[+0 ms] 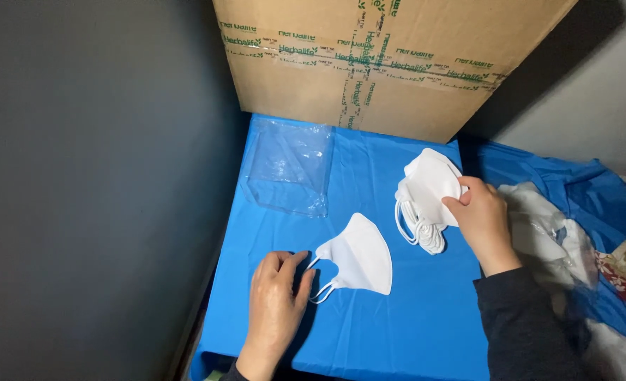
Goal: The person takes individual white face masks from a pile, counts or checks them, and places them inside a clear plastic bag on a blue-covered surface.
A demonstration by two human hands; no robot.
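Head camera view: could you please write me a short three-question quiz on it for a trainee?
1. True or false: the left hand touches the ear loop of the single white mask lying on the blue cover.
2. What does the right hand hold?
A. a stack of white masks
B. scissors
C. a bottle
3. What lies flat on the cover in front of the cardboard box?

Key: 1 true. 2 A. 3 a clear plastic bag.
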